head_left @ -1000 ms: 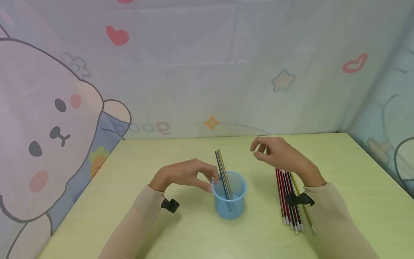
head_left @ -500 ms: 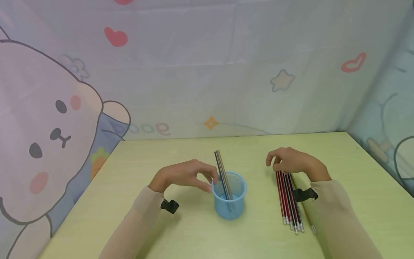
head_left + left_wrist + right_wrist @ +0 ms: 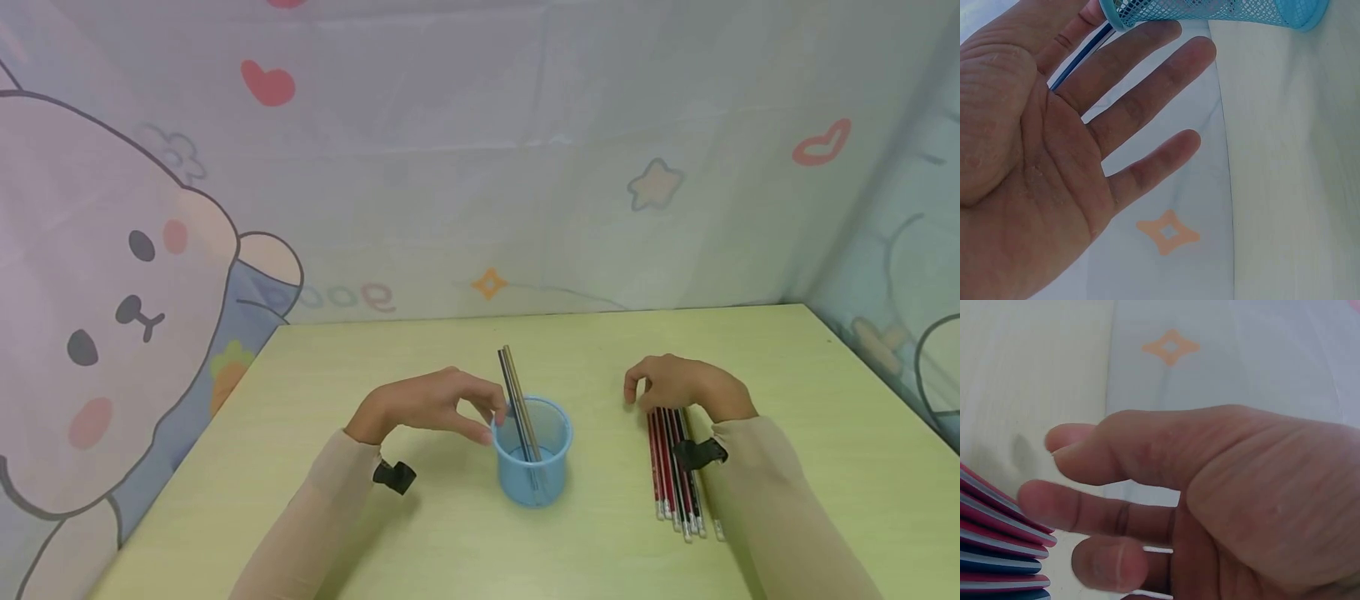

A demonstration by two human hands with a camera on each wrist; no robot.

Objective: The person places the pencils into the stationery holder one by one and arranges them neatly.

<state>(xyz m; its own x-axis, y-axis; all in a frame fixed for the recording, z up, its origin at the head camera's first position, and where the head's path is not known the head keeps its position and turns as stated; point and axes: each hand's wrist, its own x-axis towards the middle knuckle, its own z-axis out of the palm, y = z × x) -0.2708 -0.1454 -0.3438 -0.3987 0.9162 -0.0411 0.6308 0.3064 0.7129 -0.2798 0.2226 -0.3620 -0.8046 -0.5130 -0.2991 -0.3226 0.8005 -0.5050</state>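
The cup (image 3: 551, 482) should be steadied by the left hand (image 3: 441, 402), fingers straight, and pencils (image 3: 678, 490) approached gently by the right hand (image 3: 678, 383), fingers half-bent, empty.

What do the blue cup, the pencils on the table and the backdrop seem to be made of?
Blue cup: probably coated metal mesh, perhaps plastic; its wall shows fine open holes.
Pencils: likely painted wood, judging by their smooth, striped sides.
Backdrop: seemingly matte printed cloth, as its creases suggest.
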